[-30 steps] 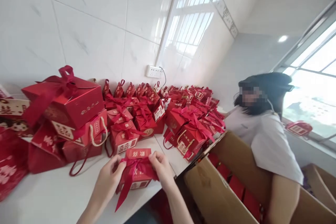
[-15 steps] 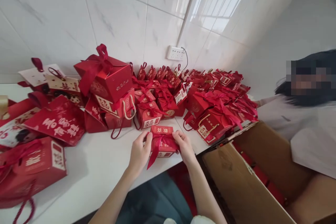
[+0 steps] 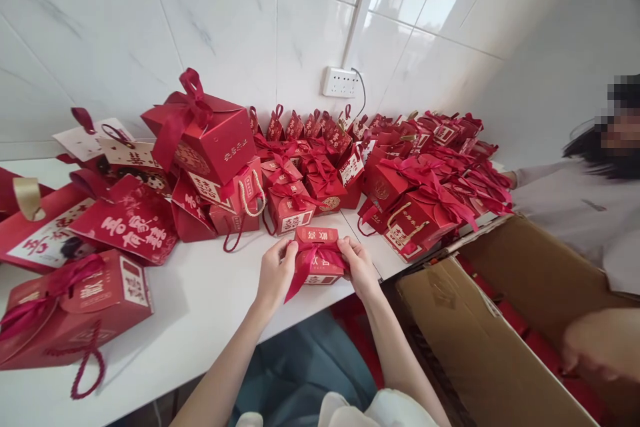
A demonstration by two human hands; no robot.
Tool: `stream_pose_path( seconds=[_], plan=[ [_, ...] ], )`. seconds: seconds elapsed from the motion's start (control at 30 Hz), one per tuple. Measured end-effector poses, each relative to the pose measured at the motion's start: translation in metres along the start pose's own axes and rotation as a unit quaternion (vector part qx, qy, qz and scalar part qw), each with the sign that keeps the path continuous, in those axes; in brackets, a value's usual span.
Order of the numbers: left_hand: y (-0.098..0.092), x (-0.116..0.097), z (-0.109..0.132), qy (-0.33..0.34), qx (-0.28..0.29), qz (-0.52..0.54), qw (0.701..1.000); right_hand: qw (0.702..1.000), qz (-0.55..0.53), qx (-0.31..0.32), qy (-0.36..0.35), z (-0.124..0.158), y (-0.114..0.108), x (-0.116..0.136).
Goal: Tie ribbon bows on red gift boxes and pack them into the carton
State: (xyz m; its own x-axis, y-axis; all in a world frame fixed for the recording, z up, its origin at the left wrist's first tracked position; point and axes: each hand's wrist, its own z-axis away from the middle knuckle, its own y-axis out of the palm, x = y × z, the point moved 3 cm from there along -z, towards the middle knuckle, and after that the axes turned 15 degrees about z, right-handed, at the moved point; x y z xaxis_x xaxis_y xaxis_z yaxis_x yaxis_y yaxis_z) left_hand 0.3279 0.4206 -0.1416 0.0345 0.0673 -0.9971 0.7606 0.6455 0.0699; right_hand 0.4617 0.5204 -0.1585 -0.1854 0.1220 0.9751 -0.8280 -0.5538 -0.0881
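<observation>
A small red gift box [image 3: 320, 235] with gold characters and a white label sits at the table's front edge between my hands. A crimson ribbon [image 3: 301, 271] is tied in a bow across it, one tail hanging down at the left. My left hand [image 3: 277, 270] is closed on the box's left side, thumb against its edge. At the right side my right hand [image 3: 359, 265] is closed too, thumb and fingers at the box's edge where the bow's right part reaches; whether it pinches ribbon as well as box I cannot tell.
Finished-looking red boxes [image 3: 430, 203] crowd the white table [image 3: 195, 307] along the tiled wall. A larger red box [image 3: 85, 307] stands at the left front. To the right, a cardboard carton [image 3: 450, 340] holds red items; another person's hand [image 3: 600, 343] reaches over it.
My view has shifted slightly, and both hands remain on the small box. At the right, the other person has leaned aside, and their hand now shows over the carton.
</observation>
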Motion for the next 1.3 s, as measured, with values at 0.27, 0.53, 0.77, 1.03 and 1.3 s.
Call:
stream_pose_path(
  seconds=[0.27,0.53,0.77,1.03,1.3],
  plan=[
    [-0.002,0.001,-0.011,-0.031,0.044,-0.011,0.998,1.000,0.007,0.009,-0.012,-0.002,-0.003,0.000],
    [-0.002,0.005,-0.005,-0.014,0.036,0.017,0.999,1.000,0.002,0.015,-0.007,-0.002,-0.002,-0.001],
    [-0.008,0.004,-0.008,-0.001,0.038,-0.016,0.999,0.999,0.032,0.017,-0.023,-0.003,-0.004,-0.002],
    [-0.010,-0.010,-0.019,0.026,-0.007,-0.116,0.993,0.984,0.165,0.040,-0.053,0.008,-0.012,0.006],
    [0.003,-0.014,-0.026,0.066,0.033,-0.152,0.986,0.936,0.337,0.023,-0.104,0.018,-0.017,0.014]
  ],
)
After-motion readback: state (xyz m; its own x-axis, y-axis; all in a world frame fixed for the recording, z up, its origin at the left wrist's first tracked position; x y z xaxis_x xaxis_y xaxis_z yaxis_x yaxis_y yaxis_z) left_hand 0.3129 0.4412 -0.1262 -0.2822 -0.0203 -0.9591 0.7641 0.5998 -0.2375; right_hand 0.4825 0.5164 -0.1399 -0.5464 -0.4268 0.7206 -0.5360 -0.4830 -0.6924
